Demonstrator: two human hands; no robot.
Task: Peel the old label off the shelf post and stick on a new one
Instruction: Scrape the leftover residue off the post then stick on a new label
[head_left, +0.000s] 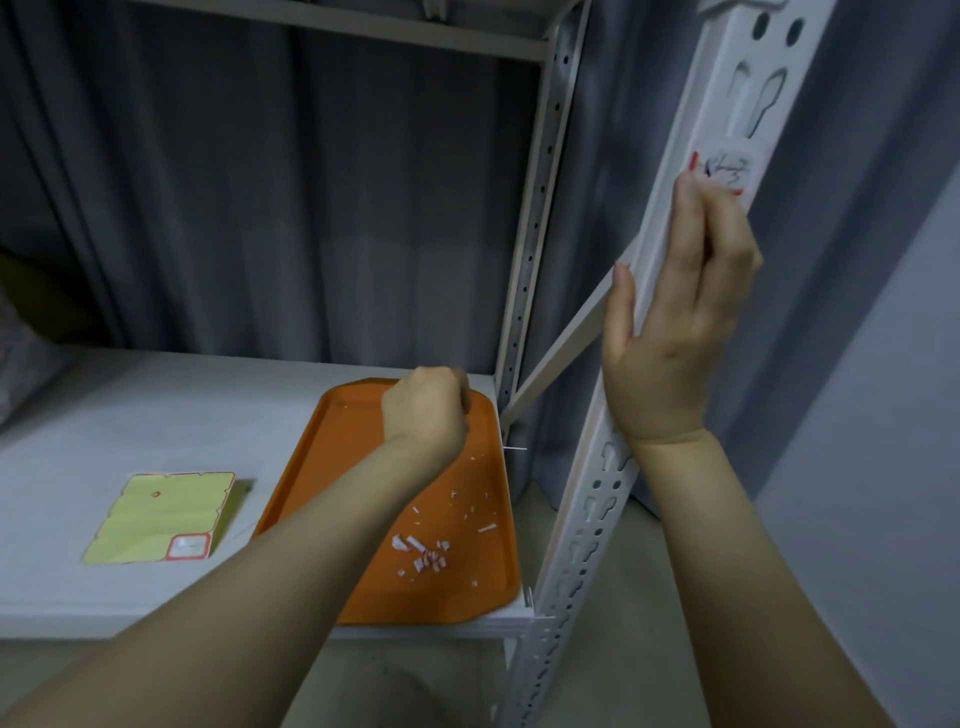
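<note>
We could not see the fingertips of the left hand (426, 410), curled away over the orange tray (311, 467), so whether it held a scrap stayed unclear. The right hand (675, 322) covered the lower edge of the old label (727, 169), whose markings were too smeared to read. The shelf post (587, 519) ran off the top and bottom edges.

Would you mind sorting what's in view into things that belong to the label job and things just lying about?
Belongs to the job:
shelf post
old label
label sheet
orange tray
label scraps
right hand
left hand

Lying about:
grey curtain
</note>
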